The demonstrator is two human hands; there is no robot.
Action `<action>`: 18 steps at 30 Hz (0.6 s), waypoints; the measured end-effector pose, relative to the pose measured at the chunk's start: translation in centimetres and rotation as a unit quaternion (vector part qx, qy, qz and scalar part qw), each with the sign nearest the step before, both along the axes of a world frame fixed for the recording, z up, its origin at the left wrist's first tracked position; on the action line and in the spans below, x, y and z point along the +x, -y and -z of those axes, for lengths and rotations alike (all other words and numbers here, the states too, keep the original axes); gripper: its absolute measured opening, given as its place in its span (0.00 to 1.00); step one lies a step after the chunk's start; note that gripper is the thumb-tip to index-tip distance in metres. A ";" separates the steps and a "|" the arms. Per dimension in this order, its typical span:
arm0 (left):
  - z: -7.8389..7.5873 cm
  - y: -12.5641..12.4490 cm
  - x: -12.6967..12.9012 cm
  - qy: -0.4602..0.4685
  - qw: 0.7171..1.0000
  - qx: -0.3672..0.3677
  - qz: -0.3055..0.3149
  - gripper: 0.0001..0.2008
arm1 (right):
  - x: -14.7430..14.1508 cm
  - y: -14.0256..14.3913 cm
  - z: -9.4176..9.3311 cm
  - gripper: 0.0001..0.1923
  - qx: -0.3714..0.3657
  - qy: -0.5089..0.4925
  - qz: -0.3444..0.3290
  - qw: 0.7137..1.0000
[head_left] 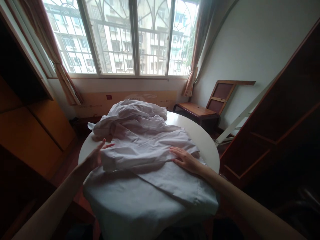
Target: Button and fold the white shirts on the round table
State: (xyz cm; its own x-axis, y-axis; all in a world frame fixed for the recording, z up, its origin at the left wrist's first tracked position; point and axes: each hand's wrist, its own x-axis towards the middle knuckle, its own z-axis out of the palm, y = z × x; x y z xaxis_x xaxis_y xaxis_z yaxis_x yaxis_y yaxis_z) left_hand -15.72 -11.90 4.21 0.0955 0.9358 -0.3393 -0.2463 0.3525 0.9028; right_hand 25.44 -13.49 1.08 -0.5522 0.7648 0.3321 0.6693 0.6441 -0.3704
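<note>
White cotton-like cloth covers most of the round surface (205, 140): a pale garment (142, 146), probably a shirt or gown, spread from the near edge at 6 o'clock, where its hem hangs over, up to a rumpled heap at 12 o'clock. Only a bare crescent of the surface shows at 2 to 3 o'clock. Behind it at 12 o'clock stands a wide barred window (125, 36) with curtains (62, 73) at both sides, and at 2 o'clock a wooden chair (200, 110) against the wall.

The work looks to be at the smoothing and folding stage: one sleeve or side panel lies folded across the middle, its fold line running from 9 toward 4 o'clock. The far half is not yet flattened, so the next move would call for pressing the folded part down and drawing the bunched far cloth straight.

The garment looks thin, soft and creased, with a cuffed edge near 9 o'clock.

The left hand (96, 156) at 9 o'clock is spread, fingers extended, at the cuffed edge, gripping nothing. The right hand (186, 160) at 3 o'clock lies flat and relaxed, palm down on the cloth, grasping nothing.
</note>
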 end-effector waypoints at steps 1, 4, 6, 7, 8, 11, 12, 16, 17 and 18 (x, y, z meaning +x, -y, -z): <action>0.2 0.4 -0.2 -0.045 0.999 -0.008 0.010 0.24 | 0.1 0.0 0.0 0.22 0.013 0.008 0.004 1.000; 0.6 2.0 -0.2 -0.146 0.989 0.011 0.037 0.21 | 0.6 -0.3 -0.1 0.20 0.065 0.051 0.009 0.997; 0.6 3.1 0.1 -0.170 0.984 0.015 0.048 0.19 | 1.4 -0.5 -0.3 0.20 0.086 0.081 0.014 0.993; 0.6 3.6 0.2 -0.173 0.984 0.013 0.044 0.19 | 2.0 -0.6 -0.5 0.20 0.091 0.093 0.017 0.991; 0.5 4.0 0.4 -0.172 0.984 0.008 0.037 0.18 | 2.6 -0.7 -0.6 0.21 0.094 0.103 0.022 0.990; 0.0 5.0 0.5 -0.133 0.991 -0.011 0.018 0.16 | 4.6 -0.9 -1.1 0.20 0.110 0.119 0.053 0.985; -0.2 5.3 0.4 -0.113 0.993 -0.016 0.017 0.15 | 5.2 -0.9 -1.3 0.20 0.118 0.123 0.064 0.983; -1.1 5.9 0.1 -0.072 0.997 -0.019 0.006 0.14 | 7.1 -1.2 -2.0 0.23 0.134 0.155 0.063 0.977; -1.3 6.1 0.0 -0.074 0.997 -0.018 0.003 0.14 | 7.4 -1.3 -2.0 0.22 0.133 0.160 0.060 0.976; -1.5 6.2 -0.1 -0.079 0.997 -0.019 0.001 0.14 | 7.6 -1.4 -2.0 0.22 0.130 0.161 0.061 0.976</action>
State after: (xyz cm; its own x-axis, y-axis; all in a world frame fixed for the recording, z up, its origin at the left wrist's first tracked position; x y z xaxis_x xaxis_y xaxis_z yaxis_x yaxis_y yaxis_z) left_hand -15.84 -18.13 5.67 0.0406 0.9217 -0.3858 -0.1009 0.3880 0.9161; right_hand 33.03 -12.06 3.11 -0.5703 0.7440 0.3482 0.8015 0.5968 0.0375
